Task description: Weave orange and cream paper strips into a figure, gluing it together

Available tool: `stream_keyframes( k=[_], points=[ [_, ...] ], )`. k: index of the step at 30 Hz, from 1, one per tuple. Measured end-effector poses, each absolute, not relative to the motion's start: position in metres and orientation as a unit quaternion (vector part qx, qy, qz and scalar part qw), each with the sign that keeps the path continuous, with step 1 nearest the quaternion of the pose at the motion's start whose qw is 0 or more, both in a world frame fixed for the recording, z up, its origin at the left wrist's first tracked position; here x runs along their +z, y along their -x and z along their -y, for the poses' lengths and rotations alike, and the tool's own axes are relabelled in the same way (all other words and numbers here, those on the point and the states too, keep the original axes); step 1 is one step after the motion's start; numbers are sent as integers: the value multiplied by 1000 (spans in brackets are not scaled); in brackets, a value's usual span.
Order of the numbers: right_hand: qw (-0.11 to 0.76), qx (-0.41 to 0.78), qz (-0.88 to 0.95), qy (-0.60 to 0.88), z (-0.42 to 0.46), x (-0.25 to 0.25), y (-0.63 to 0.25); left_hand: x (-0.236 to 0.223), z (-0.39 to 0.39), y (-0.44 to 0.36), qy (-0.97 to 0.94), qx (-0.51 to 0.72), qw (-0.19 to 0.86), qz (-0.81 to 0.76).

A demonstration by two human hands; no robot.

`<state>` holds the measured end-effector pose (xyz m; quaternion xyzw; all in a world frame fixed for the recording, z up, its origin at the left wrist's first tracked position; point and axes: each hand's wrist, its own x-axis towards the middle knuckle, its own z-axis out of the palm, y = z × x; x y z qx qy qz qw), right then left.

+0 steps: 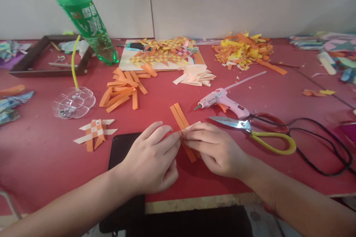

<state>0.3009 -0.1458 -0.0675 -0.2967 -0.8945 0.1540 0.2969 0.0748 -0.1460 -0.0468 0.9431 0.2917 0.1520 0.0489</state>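
Two orange paper strips [180, 116] lie side by side, slanting between my hands, with a pale strip [194, 126] crossing them. My left hand [155, 155] pinches at the crossing from the left, its fingertips hiding the exact spot. From the right, my right hand [215, 148] presses its fingers together on the woven strips. A finished-looking woven paper fish [95, 132] in orange and white, with an eye on it, lies left of my left hand. Beneath my left wrist is a black phone-like slab [122, 148].
Orange strips [122, 89] and pale strips [196, 75] lie in piles behind my hands. A pink glue gun [222, 100] and scissors [260, 133] with a black cord [325, 137] are at right. Left stand a clear flower-shaped tray [74, 103], a green bottle [86, 18] and a dark frame [47, 72].
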Motion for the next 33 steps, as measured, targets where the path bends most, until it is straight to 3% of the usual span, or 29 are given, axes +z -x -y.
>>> stream_keyframes(
  k=[13,18,22,26,33],
  points=[
    [290,145,894,308,148,-63,-298,-44,142,-77,-947,123,42,-294],
    [312,57,816,483,131,-48,-324,-44,143,-74,-950,122,51,-284],
    [212,11,721,659,110,-41,-365,-46,143,-71,-949,108,85,-285],
    [108,67,705,698,96,-47,-387,-44,142,-71,-949,83,107,-283],
    [125,77,701,698,89,-48,-381,-40,144,-72,-947,62,121,-292]
  ],
)
